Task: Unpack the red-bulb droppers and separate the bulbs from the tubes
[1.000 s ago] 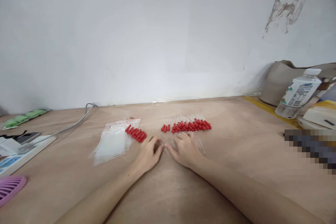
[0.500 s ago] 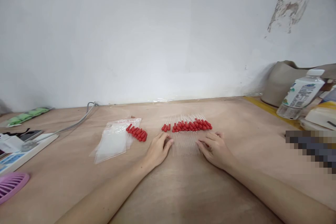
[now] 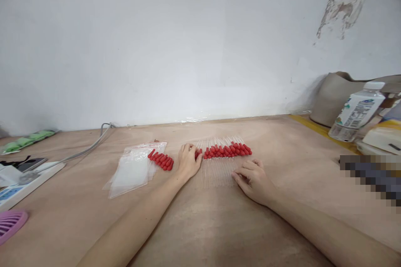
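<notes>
A row of clear droppers with red rubber bulbs (image 3: pixel 227 150) lies across the middle of the table. Some point their thin clear tubes toward me, others toward the wall. At the row's left end rests my left hand (image 3: pixel 189 161), fingers bent but not closed; it touches the leftmost bulbs and partly hides them. My right hand (image 3: pixel 253 178) lies by the right side of the near tubes, thumb and fingers apart, with the fingertips beside the tube ends. Further left, a small group of red bulbs (image 3: pixel 161 160) overlaps clear zip bags (image 3: pixel 130 175).
On the left are a power strip (image 3: pixel 34 183), a grey cable (image 3: pixel 90 148), a purple slatted object (image 3: pixel 12 225) and a green packet (image 3: pixel 29 139). A plastic bottle (image 3: pixel 357 112) stands at the right before a grey-beige container (image 3: pixel 326 98). The wall (image 3: pixel 156 50) closes off the back.
My left hand has moved forward from beside the near tubes to the leftmost red bulbs, now covering part of them. My right hand stays almost in place.
</notes>
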Available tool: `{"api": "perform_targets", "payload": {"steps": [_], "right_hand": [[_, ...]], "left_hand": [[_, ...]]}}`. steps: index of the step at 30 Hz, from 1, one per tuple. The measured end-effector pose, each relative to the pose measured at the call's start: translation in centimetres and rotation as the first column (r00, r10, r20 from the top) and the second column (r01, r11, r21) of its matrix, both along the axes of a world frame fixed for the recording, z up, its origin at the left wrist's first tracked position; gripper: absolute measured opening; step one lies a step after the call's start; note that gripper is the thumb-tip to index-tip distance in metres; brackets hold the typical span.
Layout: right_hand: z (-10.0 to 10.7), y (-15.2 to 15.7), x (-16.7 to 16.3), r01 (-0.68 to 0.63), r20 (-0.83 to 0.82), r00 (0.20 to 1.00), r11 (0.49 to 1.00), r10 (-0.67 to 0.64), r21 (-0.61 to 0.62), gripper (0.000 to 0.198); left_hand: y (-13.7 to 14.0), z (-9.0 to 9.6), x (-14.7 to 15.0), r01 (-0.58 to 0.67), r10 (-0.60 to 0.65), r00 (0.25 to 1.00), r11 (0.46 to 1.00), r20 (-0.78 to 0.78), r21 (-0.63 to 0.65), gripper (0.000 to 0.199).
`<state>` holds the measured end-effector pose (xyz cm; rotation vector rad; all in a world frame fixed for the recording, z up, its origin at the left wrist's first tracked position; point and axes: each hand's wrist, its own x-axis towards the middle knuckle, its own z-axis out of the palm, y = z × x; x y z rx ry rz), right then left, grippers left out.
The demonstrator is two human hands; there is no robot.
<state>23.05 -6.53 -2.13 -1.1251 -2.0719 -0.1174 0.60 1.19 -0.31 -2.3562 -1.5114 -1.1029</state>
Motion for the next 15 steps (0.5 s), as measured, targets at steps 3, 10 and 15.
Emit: {"api": "perform_targets", "payload": {"steps": [3,10,15], "right_hand": [[-0.1,0.1,0.0,-0.008,0.004,1.000,1.000,0.009,-0.003,0.024],[-0.4,0.3,0.3,-0.022,-0.020,1.000,0.998,0.023,0.056,0.017],[0.3,0.1,0.4,-0.100,-0.102,0.989,0.992,0.108,0.077,0.030]], "left_hand": [[0.4,-0.2,0.2,-0.001,0.001,0.999,1.000,0.033,0.022,0.008],[-1.7,-0.2,-1.2,0.024,-0.030,0.988,0.999,0.150,0.042,0.013],[-6.3,0.1,-4.6,0.198,-0.194,0.973,0.980,0.123,-0.021,0.010]]}}
